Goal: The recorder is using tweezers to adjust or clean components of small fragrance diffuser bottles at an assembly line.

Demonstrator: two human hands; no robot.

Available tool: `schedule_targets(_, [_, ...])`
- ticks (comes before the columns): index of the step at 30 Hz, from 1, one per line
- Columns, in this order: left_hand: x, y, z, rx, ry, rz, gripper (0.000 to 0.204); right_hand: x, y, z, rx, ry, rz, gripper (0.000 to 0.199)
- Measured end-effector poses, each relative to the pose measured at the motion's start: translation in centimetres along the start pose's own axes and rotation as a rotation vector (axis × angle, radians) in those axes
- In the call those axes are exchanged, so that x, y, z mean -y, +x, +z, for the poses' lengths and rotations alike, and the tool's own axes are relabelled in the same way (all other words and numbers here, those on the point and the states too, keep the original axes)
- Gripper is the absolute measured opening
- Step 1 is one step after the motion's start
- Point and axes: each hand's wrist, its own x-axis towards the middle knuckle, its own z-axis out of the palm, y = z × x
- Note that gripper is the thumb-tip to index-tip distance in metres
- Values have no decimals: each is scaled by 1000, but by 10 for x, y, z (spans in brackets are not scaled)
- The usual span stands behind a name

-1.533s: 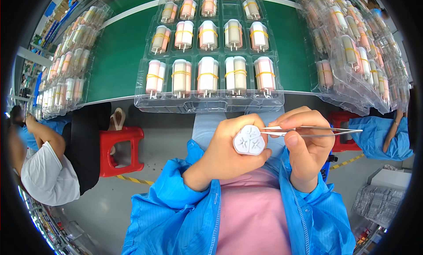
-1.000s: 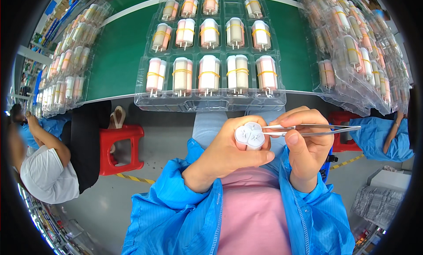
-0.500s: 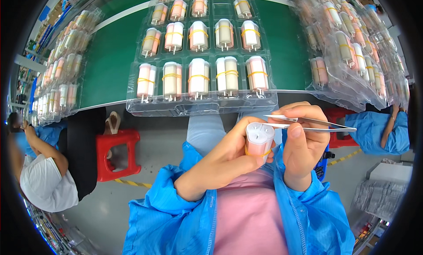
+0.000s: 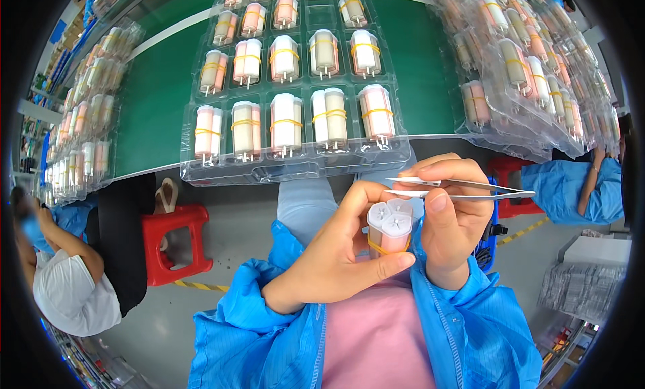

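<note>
In front of my chest, my left hand [image 4: 339,261] is wrapped round a bundle of three small capped cylinders [image 4: 392,222], pink and white, with a yellow rubber band about it. Its white ends face up and each shows a small pin or nub. Just to the right, my right hand [image 4: 451,211] pinches a pair of metal tweezers [image 4: 514,193]. Their pale tips are apart, with nothing visible between them, and point left just above the bundle. Beyond my hands, a clear plastic tray [image 4: 295,168] holds rows of similar banded bundles in pockets.
The tray lies on a green table [image 4: 158,130]. More filled trays [image 4: 514,137] are stacked at the right, with others [image 4: 80,147] at the left. Red stools [image 4: 176,238] stand on both sides. A person in white [image 4: 70,291] sits left, and one in blue [image 4: 571,194] right.
The bundle has tilted and turned in my left hand, so its three capped ends show more fully. The tweezers have shifted slightly left, and their tips now sit above the bundle. The whole view has shifted a little.
</note>
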Motion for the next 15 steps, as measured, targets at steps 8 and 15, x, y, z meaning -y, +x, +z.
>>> schedule_targets(8, [-2,4,-2,-16,224,97,57,-1,-1,2,8,20,17,19])
schedule_targets(15, [5,3,-2,-39,247,119,70,-3,-1,2,39,27,16,20])
